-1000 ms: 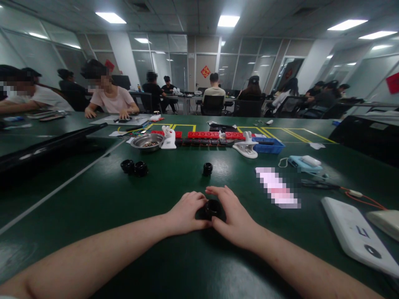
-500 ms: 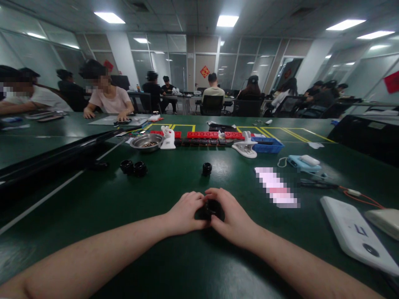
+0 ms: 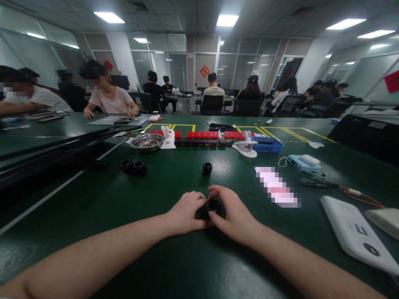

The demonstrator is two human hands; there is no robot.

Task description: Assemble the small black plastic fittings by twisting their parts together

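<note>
Between my two hands, low over the green tabletop, is a round black plastic fitting [image 3: 213, 206] with an open ring-shaped top. My left hand [image 3: 187, 211] is closed on its left side, fingertips and thumb meeting at the fitting. My right hand [image 3: 232, 211] curls around the right side, thumb at the near rim and index finger bent over the far side. Its other fingers are hidden. Straight ahead stands another black fitting [image 3: 207, 168]. Two more, a left one [image 3: 126, 166] and a right one [image 3: 140, 168], stand together at the left.
A metal bowl [image 3: 146, 142] with small pieces, white clips [image 3: 168, 138], red blocks [image 3: 203, 135] and a blue tray [image 3: 267, 145] line the far side. At right lie a blurred pink item [image 3: 276, 187], a light-blue device [image 3: 304, 163] and a white device [image 3: 355, 232]. Co-workers sit beyond.
My right thumb has shifted slightly left along the near rim, and my right index finger has risen a little to the right. My left hand stays almost still.
</note>
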